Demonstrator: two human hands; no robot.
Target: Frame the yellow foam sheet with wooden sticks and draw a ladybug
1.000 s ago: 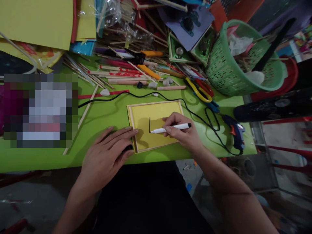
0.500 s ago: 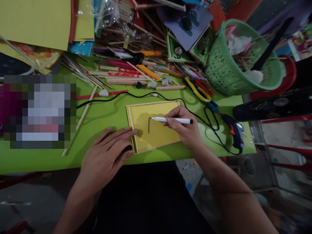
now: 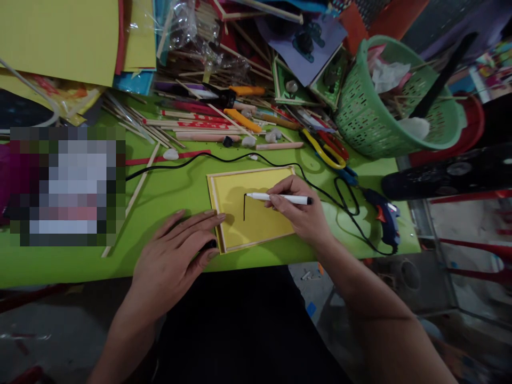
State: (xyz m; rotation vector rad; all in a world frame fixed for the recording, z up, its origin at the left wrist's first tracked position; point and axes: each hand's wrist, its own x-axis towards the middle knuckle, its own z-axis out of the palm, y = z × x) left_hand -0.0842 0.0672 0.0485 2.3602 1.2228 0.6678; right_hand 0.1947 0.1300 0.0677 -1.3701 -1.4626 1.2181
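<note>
A yellow rectangular board (image 3: 256, 226) edged with thin wooden strips lies on the green tabletop before me. My right hand (image 3: 298, 205) grips a white marker (image 3: 260, 197) in a writing hold. The marker's tip touches the board at the top of a short, upright black line (image 3: 244, 208). My left hand (image 3: 182, 242) rests at the board's left edge, fingers stretched onto the wooden strip. Between its thumb and index finger sits a small black marker cap (image 3: 208, 245), partly hidden.
A glue gun (image 3: 386, 216) lies at right, its black cord running across the table behind the board. Scissors (image 3: 326, 149), wooden sticks (image 3: 208, 136) and a green basket (image 3: 372, 106) stand or lie farther back. A pixelated patch covers something at left.
My right hand and the marker's back end have shifted very slightly left, while the tip stays near the line's top. My left hand holds its place on the board.
</note>
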